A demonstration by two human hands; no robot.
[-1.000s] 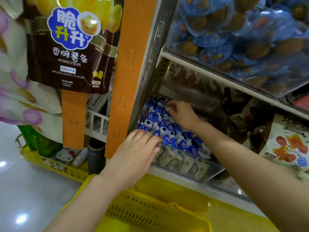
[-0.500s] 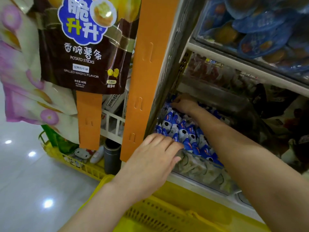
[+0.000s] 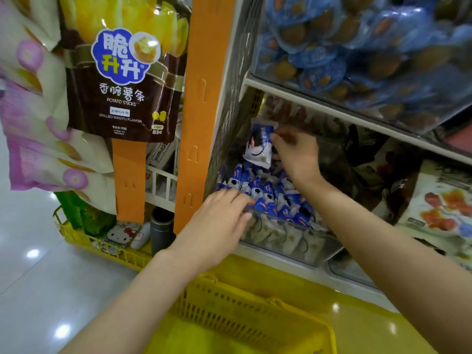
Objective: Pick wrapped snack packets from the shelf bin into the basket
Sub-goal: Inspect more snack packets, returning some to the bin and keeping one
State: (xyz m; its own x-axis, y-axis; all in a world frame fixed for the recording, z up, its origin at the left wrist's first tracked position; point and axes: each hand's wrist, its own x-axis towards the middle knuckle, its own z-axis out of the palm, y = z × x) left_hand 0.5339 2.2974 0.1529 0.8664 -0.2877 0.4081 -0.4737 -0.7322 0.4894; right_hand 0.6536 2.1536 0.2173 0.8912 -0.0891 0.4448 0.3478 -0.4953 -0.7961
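Observation:
A clear shelf bin (image 3: 293, 241) holds several blue-and-white wrapped snack packets (image 3: 268, 198). My right hand (image 3: 296, 152) is raised above the pile at the back of the bin, shut on one blue-and-white packet (image 3: 258, 146) that hangs upright from my fingers. My left hand (image 3: 217, 221) rests palm down on the bin's front left rim, fingers spread over the nearest packets, holding nothing. The yellow basket (image 3: 245, 320) sits below the shelf at the bottom of the view.
An orange upright strip (image 3: 201, 111) stands left of the bin, with a brown potato-stick bag (image 3: 120, 80) hanging beside it. A shelf of blue-lidded cups (image 3: 357, 52) lies close overhead. Dark snack bags (image 3: 370, 180) fill the right. Another yellow crate (image 3: 84, 238) sits on the floor.
My right hand has closed on one packet and lifted it up out of the pile. My left hand stays on the bin's front rim.

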